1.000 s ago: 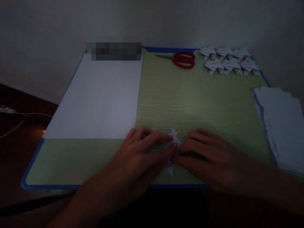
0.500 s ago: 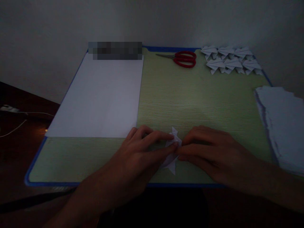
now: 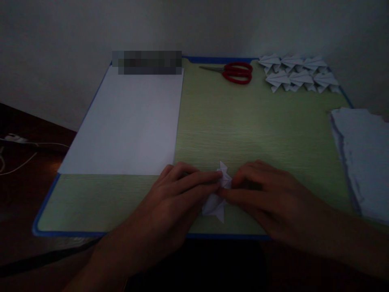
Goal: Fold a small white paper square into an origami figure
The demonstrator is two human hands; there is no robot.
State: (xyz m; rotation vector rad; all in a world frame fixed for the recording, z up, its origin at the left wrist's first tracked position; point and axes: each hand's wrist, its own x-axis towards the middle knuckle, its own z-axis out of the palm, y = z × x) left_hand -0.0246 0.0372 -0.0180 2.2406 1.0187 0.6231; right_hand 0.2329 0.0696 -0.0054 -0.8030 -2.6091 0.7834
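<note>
Right thumb (image 3: 246, 196) shifted inward over folded paper (image 3: 215, 205) near table edge (image 3: 225, 236).

Folded piece (image 3: 214, 206): matt paper. Stack (image 3: 364, 158): paper, rough-edged. Scissors (image 3: 224, 71): metal blades, handles probably plastic. Tabletop (image 3: 249, 125): finely grained.

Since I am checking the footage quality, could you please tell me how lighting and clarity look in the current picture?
Head view: dim throughout; left hand and right hand dark; folded paper between them soft in detail; large white sheet paler; pixelated block at the far left of the table.
</note>
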